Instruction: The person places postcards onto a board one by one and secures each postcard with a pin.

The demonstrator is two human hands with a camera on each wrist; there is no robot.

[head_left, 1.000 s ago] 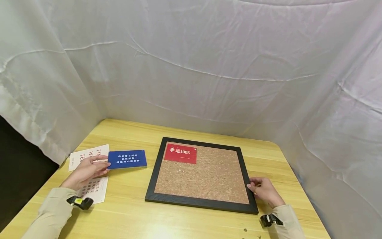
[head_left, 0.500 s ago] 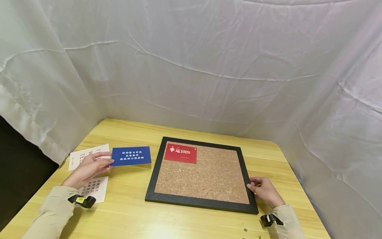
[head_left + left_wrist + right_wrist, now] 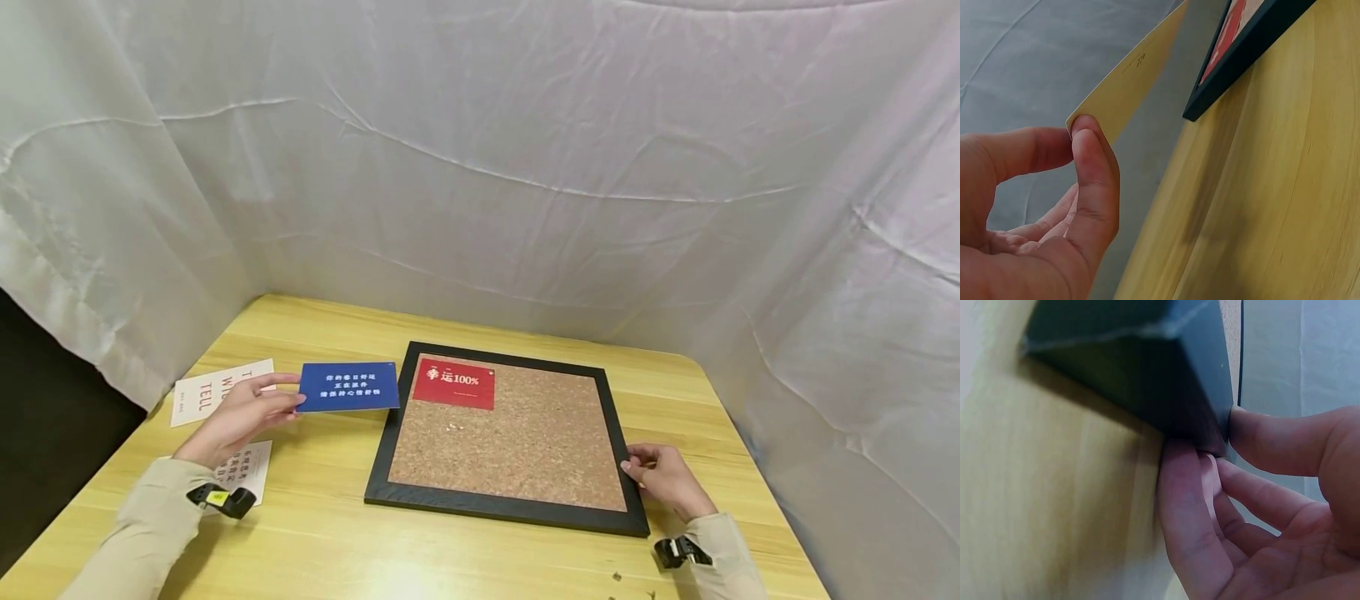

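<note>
My left hand (image 3: 242,419) pinches a blue card (image 3: 349,387) with white lettering by its left edge, between thumb and fingers. The card is raised off the table, its right end over the left side of a black-framed cork board (image 3: 517,454). Its pale back (image 3: 1132,76) faces the left wrist view. A red card (image 3: 453,383) lies at the board's upper left, a small pin-like dot at its corner. On the board's right edge my right hand (image 3: 666,480) holds the frame, thumb on top and fingers against its side in the right wrist view.
Two white cards, one with red lettering (image 3: 206,396) and one with dark lettering (image 3: 251,471), lie at the left, partly behind the left arm. Small dark bits (image 3: 617,577) sit near the front edge. White curtains (image 3: 480,167) surround the wooden table (image 3: 322,542).
My left hand has carried the blue card to the right and slightly up, from beside the board to partly over its left frame. The right hand and the board stay in place.
</note>
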